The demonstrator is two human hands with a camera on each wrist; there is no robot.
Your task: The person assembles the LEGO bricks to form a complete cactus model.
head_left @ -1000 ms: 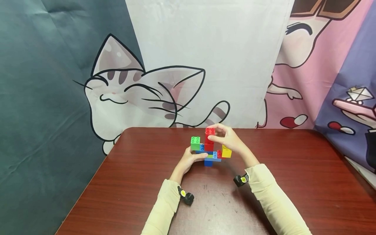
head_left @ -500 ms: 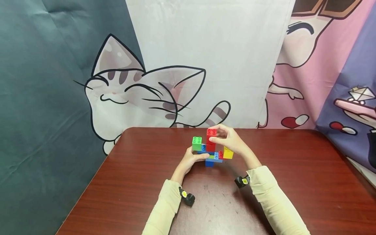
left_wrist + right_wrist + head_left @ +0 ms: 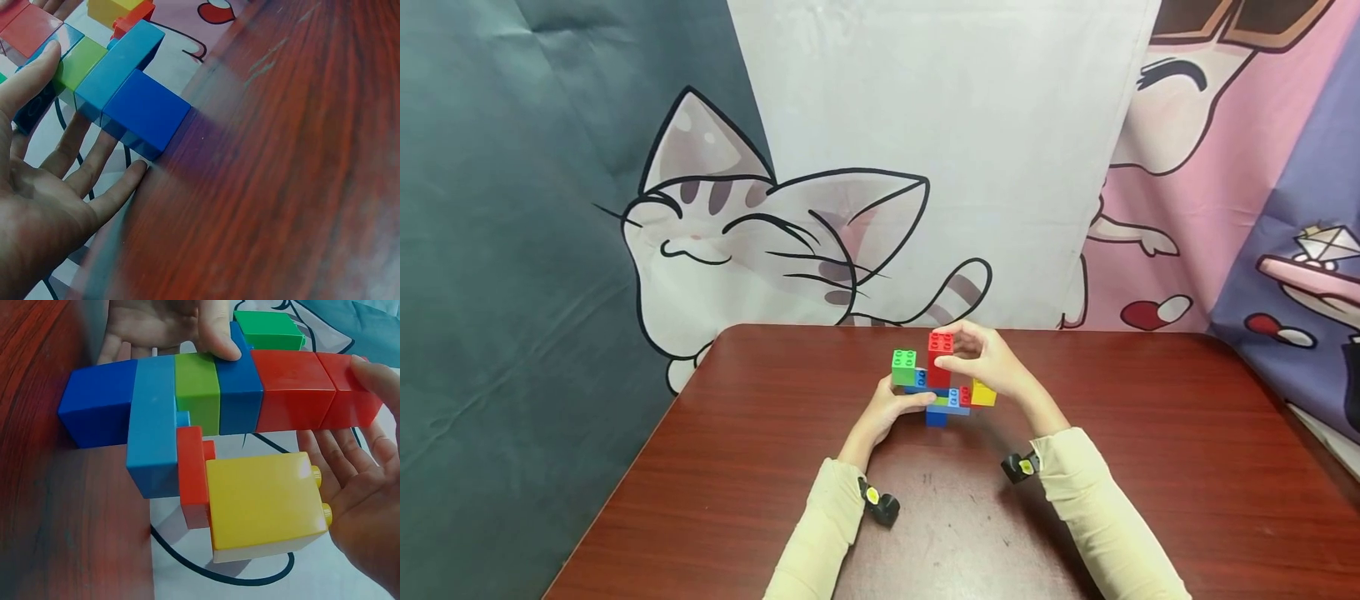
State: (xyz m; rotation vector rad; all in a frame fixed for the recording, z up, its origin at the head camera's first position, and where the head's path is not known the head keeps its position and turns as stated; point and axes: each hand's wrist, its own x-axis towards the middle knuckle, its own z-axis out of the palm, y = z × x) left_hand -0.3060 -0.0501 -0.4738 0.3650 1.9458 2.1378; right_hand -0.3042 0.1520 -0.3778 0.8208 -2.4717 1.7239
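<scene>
A built-up toy brick structure stands upright at the middle of the table. Its dark blue brick (image 3: 100, 403) is at the bottom, under a light blue brick (image 3: 152, 425), a lime green brick (image 3: 197, 394) and a blue brick (image 3: 242, 394). Two red bricks (image 3: 294, 390) rise on top. A green brick (image 3: 904, 368) sits on the left side, a yellow brick (image 3: 265, 503) on a thin red brick (image 3: 192, 478) on the right. My left hand (image 3: 882, 412) grips the middle, thumb in front and fingers behind. My right hand (image 3: 991, 364) pinches the topmost red brick between thumb and fingers.
The brown wooden table (image 3: 715, 500) ends just behind the structure. Beyond it hangs a printed cloth backdrop (image 3: 1037, 150) with a cartoon cat. A black wrist camera (image 3: 883, 508) is strapped at the left wrist, another wrist camera (image 3: 1017, 468) at the right.
The top red brick has gone down slightly, with the right hand moving down along with it. The left hand keeps its grip. The whole view has shifted a little.
</scene>
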